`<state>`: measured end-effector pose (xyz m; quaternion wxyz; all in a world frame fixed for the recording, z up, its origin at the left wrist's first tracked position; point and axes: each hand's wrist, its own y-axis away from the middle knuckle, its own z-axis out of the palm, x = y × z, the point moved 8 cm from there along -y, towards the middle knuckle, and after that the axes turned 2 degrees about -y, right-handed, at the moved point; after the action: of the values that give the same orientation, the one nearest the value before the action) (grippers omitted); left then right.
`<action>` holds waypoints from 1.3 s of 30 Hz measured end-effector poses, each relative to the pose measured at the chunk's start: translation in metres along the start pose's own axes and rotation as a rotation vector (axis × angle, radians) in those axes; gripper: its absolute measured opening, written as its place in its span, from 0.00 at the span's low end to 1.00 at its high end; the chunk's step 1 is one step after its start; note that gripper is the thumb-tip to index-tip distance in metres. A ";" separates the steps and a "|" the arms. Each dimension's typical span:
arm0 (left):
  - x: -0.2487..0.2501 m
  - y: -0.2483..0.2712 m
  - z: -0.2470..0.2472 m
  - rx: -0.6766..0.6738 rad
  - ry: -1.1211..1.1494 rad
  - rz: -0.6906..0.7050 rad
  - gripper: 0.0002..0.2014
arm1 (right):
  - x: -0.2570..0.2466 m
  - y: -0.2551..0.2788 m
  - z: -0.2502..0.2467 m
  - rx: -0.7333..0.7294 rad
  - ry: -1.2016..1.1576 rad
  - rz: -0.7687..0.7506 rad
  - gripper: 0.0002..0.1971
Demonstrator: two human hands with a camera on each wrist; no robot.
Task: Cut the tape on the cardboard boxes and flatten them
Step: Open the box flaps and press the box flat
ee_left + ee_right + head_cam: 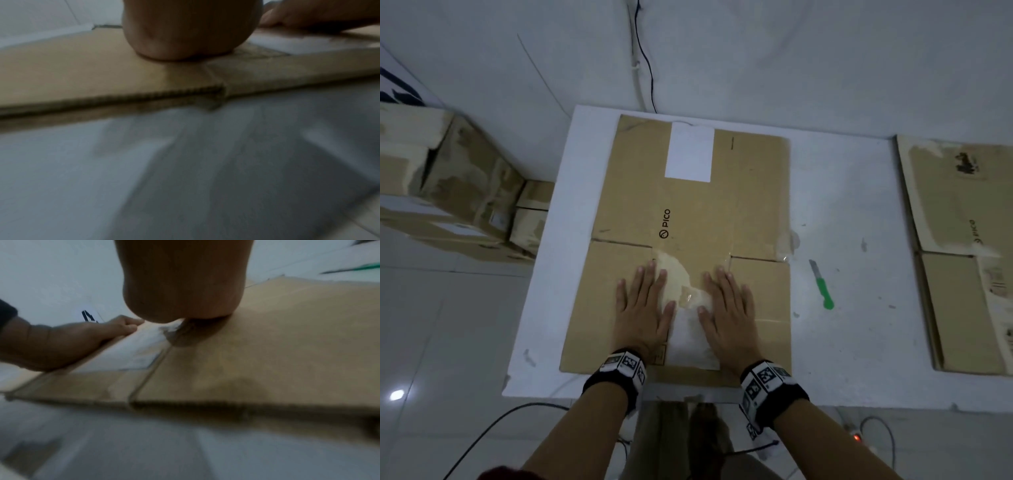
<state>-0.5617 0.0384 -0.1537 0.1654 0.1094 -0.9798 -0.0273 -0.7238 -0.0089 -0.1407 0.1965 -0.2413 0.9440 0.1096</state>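
Note:
A flattened brown cardboard box point(688, 205) printed PICO lies on the white table point(842, 205), with a white label at its far end and torn tape near the middle. Both palms press flat on its near flaps. My left hand point(643, 308) has straight spread fingers, and my right hand point(729, 308) lies beside it the same way. In the left wrist view the heel of the left hand point(185, 32) rests on the cardboard point(82, 73). The right wrist view shows the right hand's heel point(180, 288) on the cardboard point(287, 345). A green-handled cutter point(823, 285) lies on the table to the right, untouched.
Another flattened box point(962, 257) lies at the table's right end. Several unflattened boxes point(455, 192) are stacked on the floor to the left. A black cable point(643, 58) hangs down the wall behind the table, and more cables and a power strip point(859, 440) lie on the floor.

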 end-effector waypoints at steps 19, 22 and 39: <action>-0.001 -0.147 -0.018 0.043 -0.012 0.054 0.31 | 0.033 -0.132 -0.022 0.157 0.051 0.171 0.32; 0.007 -0.161 -0.023 0.078 0.032 0.045 0.28 | 0.033 -0.142 -0.033 0.182 0.016 0.159 0.31; -0.009 -0.329 -0.031 -0.077 -0.092 0.096 0.37 | 0.074 -0.304 -0.059 0.094 0.106 0.250 0.38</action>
<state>-0.4756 -0.2803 -0.1565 0.1256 0.0543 -0.9886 -0.0622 -0.6506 -0.3187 -0.1531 0.1422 -0.1178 0.9799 0.0759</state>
